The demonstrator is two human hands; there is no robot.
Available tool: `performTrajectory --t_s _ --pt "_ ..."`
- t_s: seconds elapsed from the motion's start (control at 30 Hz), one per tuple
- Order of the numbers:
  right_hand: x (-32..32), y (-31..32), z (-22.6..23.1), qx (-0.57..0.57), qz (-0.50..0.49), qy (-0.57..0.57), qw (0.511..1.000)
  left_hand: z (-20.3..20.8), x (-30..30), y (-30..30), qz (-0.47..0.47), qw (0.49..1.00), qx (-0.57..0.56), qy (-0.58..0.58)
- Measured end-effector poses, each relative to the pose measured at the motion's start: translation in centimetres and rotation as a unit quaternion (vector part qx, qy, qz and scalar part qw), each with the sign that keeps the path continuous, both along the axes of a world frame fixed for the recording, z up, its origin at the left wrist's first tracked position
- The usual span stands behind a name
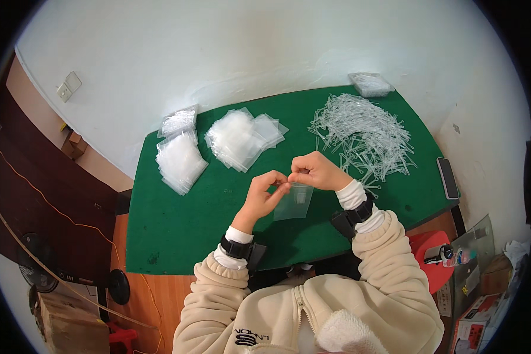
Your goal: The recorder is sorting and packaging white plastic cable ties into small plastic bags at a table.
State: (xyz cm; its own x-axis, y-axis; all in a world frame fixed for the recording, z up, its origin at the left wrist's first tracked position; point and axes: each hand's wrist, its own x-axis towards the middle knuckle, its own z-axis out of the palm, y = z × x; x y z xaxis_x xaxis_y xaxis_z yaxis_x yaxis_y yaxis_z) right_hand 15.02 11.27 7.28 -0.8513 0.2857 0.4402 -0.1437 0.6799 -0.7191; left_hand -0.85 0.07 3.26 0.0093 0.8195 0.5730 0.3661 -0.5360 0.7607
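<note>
Between my two hands hangs a small clear plastic bag (294,206), its top edge pinched near the middle of the table's front half. My left hand (263,196) has its thumb and fingertips closed on the bag's upper left. My right hand (318,171) pinches the upper right part, thumb against curled fingers. Something faint and clear shows inside the bag, too indistinct to name. Beyond my right hand spreads a heap of thin clear plastic sticks (366,135). Beyond my left hand lies a fanned pile of clear bags (236,138), with another bag stack (181,162) farther left.
The green-topped table (171,236) meets a white wall at the back. A clear box (371,84) stands at the far right corner, and a packet (179,121) at the far left. A phone (448,178) lies at the right edge. A red stool (429,259) stands beside the table.
</note>
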Motion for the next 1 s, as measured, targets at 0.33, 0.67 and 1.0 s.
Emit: performTrajectory --t_s 0.33,0.67,1.0 --pt "-0.6 1.4 -2.1 -0.028 -0.037 0.101 0.994 -0.7 -0.1 0.5 0.041 0.999 0.009 -0.032" --pt "-2.2 2.7 -5.9 -0.154 -0.109 0.121 0.974 -1.9 -1.2 1.3 0.188 0.973 -0.003 -0.134" --pt "-3.0 3.1 -8.5 -0.215 -0.132 0.062 0.966 -2.1 -1.1 1.6 0.245 0.967 0.043 -0.061"
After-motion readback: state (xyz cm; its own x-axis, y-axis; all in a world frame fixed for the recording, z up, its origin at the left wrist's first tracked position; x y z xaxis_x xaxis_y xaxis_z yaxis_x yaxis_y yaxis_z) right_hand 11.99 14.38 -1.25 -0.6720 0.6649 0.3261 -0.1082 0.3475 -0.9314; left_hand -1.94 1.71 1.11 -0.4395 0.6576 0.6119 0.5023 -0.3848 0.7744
